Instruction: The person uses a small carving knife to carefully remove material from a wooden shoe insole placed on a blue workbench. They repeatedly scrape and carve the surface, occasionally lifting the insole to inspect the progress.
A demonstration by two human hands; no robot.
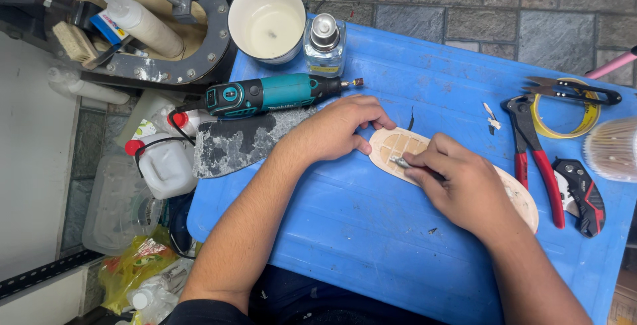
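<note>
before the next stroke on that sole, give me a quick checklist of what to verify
1. Left hand pins the sole flat on the blue board: ok.
2. Right hand grips the small metal tool: ok.
3. Tool tip on the sole: ok.
4. Left fingers out of the tool's path: cannot tell.
5. Rotary tool lying apart from both hands: ok.
6. Pliers off the sole: ok.

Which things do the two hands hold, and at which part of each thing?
The right hand pinches a small metal tool near its tip. The left hand holds nothing; its fingers press on the front end of the pale shoe sole.
</note>
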